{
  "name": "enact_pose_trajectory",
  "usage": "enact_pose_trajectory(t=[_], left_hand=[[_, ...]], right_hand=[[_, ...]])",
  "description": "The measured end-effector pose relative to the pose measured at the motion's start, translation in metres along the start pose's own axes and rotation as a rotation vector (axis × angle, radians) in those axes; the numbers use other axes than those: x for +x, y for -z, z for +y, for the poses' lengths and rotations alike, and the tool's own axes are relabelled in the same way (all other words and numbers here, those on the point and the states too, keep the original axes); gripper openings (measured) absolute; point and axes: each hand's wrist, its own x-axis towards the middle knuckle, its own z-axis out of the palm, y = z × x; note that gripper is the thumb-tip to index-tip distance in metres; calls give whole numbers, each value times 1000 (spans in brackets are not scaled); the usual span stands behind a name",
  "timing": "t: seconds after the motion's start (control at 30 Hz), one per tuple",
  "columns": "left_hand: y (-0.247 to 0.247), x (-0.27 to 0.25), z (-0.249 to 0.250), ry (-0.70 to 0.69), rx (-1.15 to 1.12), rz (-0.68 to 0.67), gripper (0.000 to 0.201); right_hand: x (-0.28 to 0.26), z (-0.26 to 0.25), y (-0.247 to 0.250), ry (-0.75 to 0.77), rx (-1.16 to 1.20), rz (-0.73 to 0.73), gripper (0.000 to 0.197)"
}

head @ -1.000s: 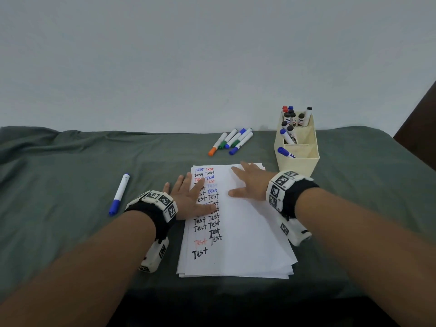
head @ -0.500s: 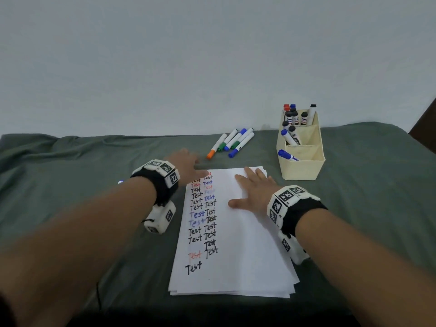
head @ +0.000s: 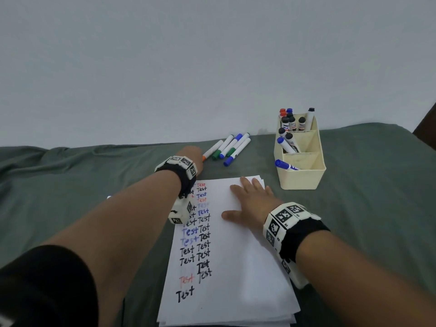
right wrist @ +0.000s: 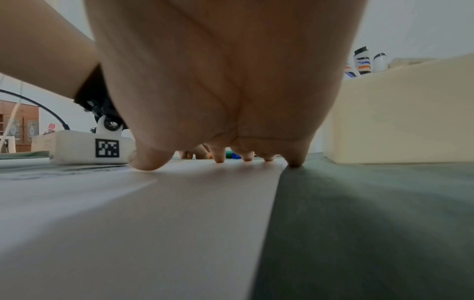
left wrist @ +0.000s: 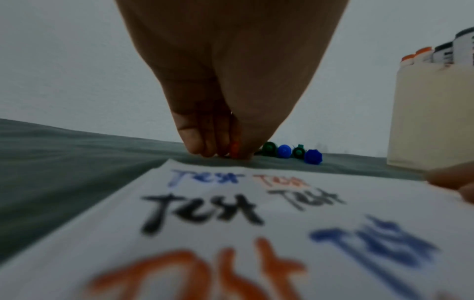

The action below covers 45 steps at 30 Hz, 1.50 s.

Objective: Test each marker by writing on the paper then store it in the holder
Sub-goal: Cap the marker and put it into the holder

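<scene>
A stack of white paper (head: pixel 236 256) with rows of "Test" written down its left side lies in front of me. My right hand (head: pixel 252 204) rests flat on its upper part, fingers spread. My left hand (head: pixel 192 155) has reached beyond the paper's top edge to a row of loose markers (head: pixel 232 147). In the left wrist view its fingers and thumb (left wrist: pixel 225 152) pinch the orange cap end (left wrist: pixel 234 150) of the leftmost one, the orange marker (head: pixel 213 148), which still lies on the cloth. The cream holder (head: pixel 304 180) stands at the right with several markers in it.
A green cloth (head: pixel 70 185) covers the table, rumpled at the far left. The other loose markers, green and blue capped (left wrist: pixel 284 151), lie just right of my left hand. A white tip (head: pixel 108 197) shows from behind my left forearm. A plain wall stands behind.
My left hand has left the paper and moved forward to the loose markers, closing on the orange one. My right hand has stayed flat on the paper.
</scene>
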Motion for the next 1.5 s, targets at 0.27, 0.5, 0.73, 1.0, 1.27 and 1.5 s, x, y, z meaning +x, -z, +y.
enact_pose_trajectory(t=[0.27,0.5,0.73,1.0,1.27,1.5], left_hand=[[6,-59,-61,-42,-187,184,15],[-4,-145,-40,-466,-272,246,12],[-9,-177,2,-411,-327,261,28],[-16,-162,-28,-221,-451,98,64],[-25,-147,-97,-30,-294,94,29],[-19,-130,-100,-136,-212,88,30]], right_hand=[[-2,-2,5,7,-2,117,88],[-13,-10,18,83,-95,366,67],[-33,-28,38,92,-10,211,24],[-40,-31,41,85,-12,185,27],[-33,-26,36,76,5,183,27],[-35,-26,36,82,27,182,28]])
